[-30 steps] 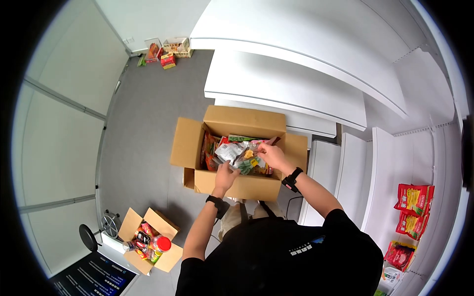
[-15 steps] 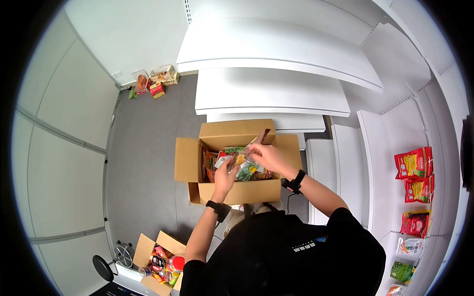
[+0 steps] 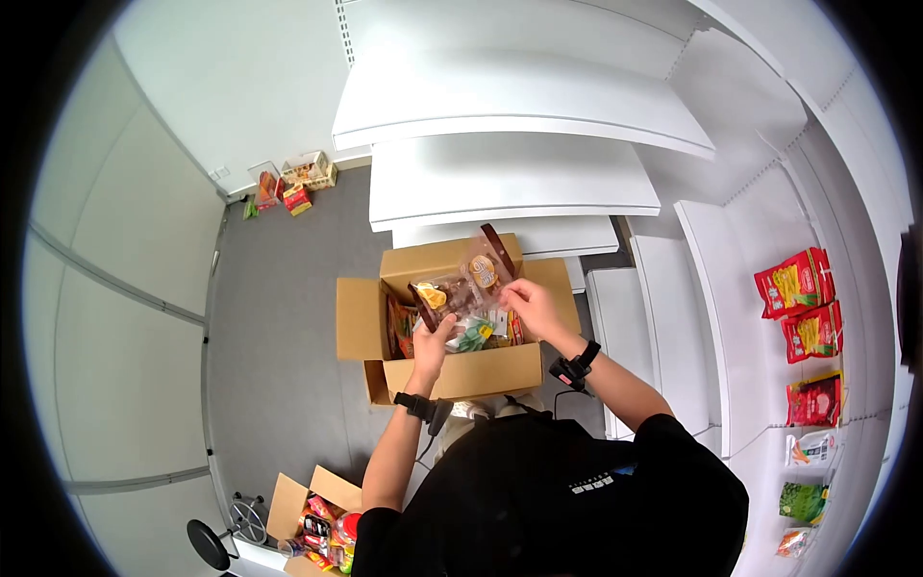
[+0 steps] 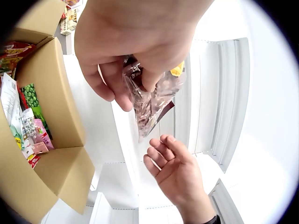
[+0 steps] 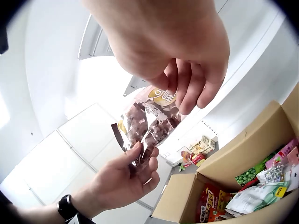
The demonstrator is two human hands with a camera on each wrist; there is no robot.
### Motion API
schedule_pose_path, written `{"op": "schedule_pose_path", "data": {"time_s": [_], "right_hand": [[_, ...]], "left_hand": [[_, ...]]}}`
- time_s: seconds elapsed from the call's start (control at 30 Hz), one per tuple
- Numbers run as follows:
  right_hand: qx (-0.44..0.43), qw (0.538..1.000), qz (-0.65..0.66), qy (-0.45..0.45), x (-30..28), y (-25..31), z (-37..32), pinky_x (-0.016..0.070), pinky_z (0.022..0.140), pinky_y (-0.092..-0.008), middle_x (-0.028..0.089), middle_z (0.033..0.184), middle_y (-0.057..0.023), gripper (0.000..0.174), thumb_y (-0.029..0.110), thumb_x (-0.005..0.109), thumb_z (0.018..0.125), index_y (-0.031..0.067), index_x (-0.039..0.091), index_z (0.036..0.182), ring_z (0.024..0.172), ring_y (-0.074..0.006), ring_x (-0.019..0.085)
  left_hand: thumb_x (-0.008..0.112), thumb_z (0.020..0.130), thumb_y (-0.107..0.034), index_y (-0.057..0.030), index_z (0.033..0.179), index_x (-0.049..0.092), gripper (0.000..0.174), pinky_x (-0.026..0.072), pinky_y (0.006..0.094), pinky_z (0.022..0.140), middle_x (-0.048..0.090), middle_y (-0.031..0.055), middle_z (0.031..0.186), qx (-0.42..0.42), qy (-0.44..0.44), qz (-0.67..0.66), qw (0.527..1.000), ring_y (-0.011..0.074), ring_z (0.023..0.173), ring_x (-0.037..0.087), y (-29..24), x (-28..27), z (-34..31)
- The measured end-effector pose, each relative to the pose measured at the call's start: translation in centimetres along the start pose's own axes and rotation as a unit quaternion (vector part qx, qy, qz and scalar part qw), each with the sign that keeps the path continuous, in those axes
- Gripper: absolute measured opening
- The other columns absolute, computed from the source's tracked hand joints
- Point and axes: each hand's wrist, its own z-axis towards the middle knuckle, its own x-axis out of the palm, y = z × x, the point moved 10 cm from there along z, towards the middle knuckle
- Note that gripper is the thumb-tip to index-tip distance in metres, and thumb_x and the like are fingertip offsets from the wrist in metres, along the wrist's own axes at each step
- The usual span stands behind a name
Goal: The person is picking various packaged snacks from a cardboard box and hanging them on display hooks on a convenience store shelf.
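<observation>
My left hand [image 3: 432, 346] grips the lower left part of a clear plastic snack bag [image 3: 452, 291] with dark brown ends and brown pieces inside. A yellow fruit picture and a round label show on its front. In the right wrist view, the bag [image 5: 161, 126] stands up out of my left hand [image 5: 124, 179], creased in the middle. My right hand [image 3: 532, 306] is at the bag's right edge, overlapping it in the head view. The left wrist view shows that right hand [image 4: 177, 175] with loosely bent fingers, a gap between it and the bag.
Below the hands stands an open cardboard box [image 3: 461, 370] of packaged snacks. White shelves [image 3: 510, 178] rise ahead and at the right, where several snack bags [image 3: 815, 332] stand. Another filled box [image 3: 286, 505] and a round stool [image 3: 209, 544] are at lower left; snack boxes [image 3: 297, 199] lie by the far wall.
The snack bag has come up out of the box and spread, its label now facing up. My right hand has moved slightly right, off the bag's edge. The head view has shifted.
</observation>
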Motion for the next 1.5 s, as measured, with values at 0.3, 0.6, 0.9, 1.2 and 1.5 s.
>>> {"op": "schedule_pose_path", "data": {"time_s": [0.3,0.6,0.9,1.2,1.5], "right_hand": [[0.080,0.996,0.032,-0.008,-4.2,2.7,-7.2,0.0511,0.070,-0.0262,0.067,0.084,-0.0106,0.034,0.028,0.053,0.094,-0.0038,0.064,0.091,0.078,-0.0163,0.066],[0.098,0.964,0.237,-0.064,-9.1,4.1,-19.2,0.0500,0.083,-0.0315,0.059,0.109,-0.0102,0.039,0.030,0.053,0.094,0.0006,0.052,0.119,0.099,-0.0185,0.060],[0.033,0.926,0.336,-0.170,-13.3,3.8,-30.4,0.0469,0.089,-0.0332,0.055,0.114,-0.0046,0.037,0.020,0.056,0.093,0.0050,0.046,0.125,0.106,-0.0146,0.054],[-0.019,0.929,0.303,-0.214,-14.1,5.3,-36.5,0.0465,0.081,-0.0279,0.058,0.108,-0.0021,0.029,0.020,0.056,0.092,0.0035,0.054,0.115,0.098,-0.0103,0.054],[0.015,0.936,0.259,-0.236,-12.0,4.8,-41.0,0.0463,0.078,-0.0250,0.057,0.107,0.0001,0.032,0.024,0.055,0.093,0.0046,0.054,0.118,0.095,-0.0085,0.054]], "left_hand": [[0.060,0.090,-0.018,-0.0017,0.100,0.061,0.019,0.0526,0.0306,0.076,0.064,0.0020,0.090,-0.017,0.098,-0.049,0.994,0.0141,0.080,0.063,-0.8,8.1,-3.9],[0.058,0.091,-0.020,-0.0034,0.105,0.059,0.021,0.0524,0.0318,0.079,0.064,0.0042,0.099,-0.065,0.197,-0.098,0.973,0.0150,0.082,0.062,1.6,17.5,-13.0],[0.057,0.092,-0.021,-0.0019,0.117,0.056,0.031,0.0495,0.0253,0.075,0.062,0.0047,0.107,-0.088,0.326,-0.025,0.941,0.0135,0.086,0.061,6.8,23.8,-23.5],[0.062,0.088,-0.023,-0.0015,0.115,0.055,0.035,0.0476,0.0259,0.077,0.061,0.0035,0.100,-0.061,0.324,0.057,0.942,0.0108,0.083,0.057,8.2,22.0,-27.5],[0.056,0.092,-0.027,-0.0018,0.115,0.057,0.034,0.0470,0.0285,0.080,0.060,0.0046,0.104,0.017,0.248,0.074,0.966,0.0125,0.093,0.056,4.8,15.7,-29.8]]}}
